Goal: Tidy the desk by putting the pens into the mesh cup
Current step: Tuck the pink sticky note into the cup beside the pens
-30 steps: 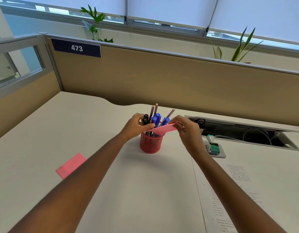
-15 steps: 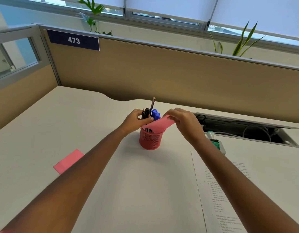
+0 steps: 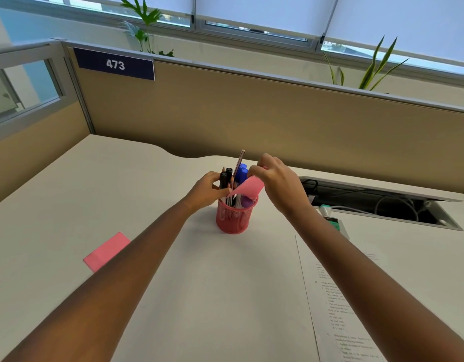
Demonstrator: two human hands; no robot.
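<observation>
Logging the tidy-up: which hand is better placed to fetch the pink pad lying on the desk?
Left, most likely. The pink pad lies beside the left forearm; the right hand is on the mesh cup's other side. Both hands pinch a pink note, so the left hand must release first.

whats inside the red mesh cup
Standing in the cup: two black markers, blue pens, a pencil, something purple. The bent pink note held over it hides the rest.

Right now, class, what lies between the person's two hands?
Head view: a pink slip, pinched by left hand and right hand, above the mesh cup holding pens.
</observation>
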